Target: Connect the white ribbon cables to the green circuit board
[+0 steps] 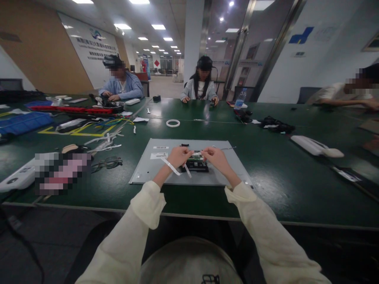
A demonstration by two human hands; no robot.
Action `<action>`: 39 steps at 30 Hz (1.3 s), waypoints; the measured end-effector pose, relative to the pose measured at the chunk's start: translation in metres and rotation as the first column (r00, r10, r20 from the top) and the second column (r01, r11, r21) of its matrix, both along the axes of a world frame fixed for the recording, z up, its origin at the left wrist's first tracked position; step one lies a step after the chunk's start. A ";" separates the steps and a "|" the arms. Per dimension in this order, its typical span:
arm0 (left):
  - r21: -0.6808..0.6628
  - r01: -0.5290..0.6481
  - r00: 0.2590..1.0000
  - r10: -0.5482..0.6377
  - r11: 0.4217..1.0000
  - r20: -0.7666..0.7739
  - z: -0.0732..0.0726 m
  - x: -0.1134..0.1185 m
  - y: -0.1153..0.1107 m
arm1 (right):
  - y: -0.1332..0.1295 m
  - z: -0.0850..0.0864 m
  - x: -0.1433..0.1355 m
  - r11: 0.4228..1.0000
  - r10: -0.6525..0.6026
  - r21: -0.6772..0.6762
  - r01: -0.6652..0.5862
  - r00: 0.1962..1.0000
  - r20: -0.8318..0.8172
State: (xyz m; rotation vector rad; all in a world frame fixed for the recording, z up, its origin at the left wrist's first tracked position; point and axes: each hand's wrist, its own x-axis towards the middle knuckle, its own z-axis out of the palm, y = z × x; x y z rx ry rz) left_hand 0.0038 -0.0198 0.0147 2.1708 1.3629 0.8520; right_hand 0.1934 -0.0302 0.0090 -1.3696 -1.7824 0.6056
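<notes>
Both my hands meet above a grey flat panel, which lies on the green table. Fixed near the panel's middle is a small green circuit board, with a black frame just below it. My left hand is closed in a pinch at the board's left end. My right hand pinches at its right end. Between the fingertips a pale strip spans the board, looking like tape. White strips hang by my left hand, and one crosses its wrist. Fingers partly cover the board.
A roll of white tape lies beyond the panel. To the left are eyeglasses, a white device, cut strips and a blue tray. Another white device lies right. Several people sit around the table; a bottle stands opposite.
</notes>
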 end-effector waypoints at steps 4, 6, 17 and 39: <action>0.180 -0.018 0.970 0.060 0.984 -0.234 -0.001 0.017 -0.018 | -0.006 0.003 0.010 0.998 -0.060 0.003 0.060 0.992 0.110; 0.183 -0.035 0.952 0.089 0.982 -0.292 -0.003 0.026 -0.031 | -0.012 0.004 0.015 0.999 -0.048 0.009 0.047 0.978 0.201; 0.097 -0.081 0.837 0.121 0.992 -0.533 -0.010 0.047 -0.057 | -0.021 -0.014 0.022 0.999 -0.045 0.042 0.026 0.811 0.583; 0.071 -0.078 0.788 0.105 0.994 -0.607 -0.010 0.050 -0.063 | -0.033 -0.010 0.010 0.993 -0.099 0.049 0.104 0.549 0.830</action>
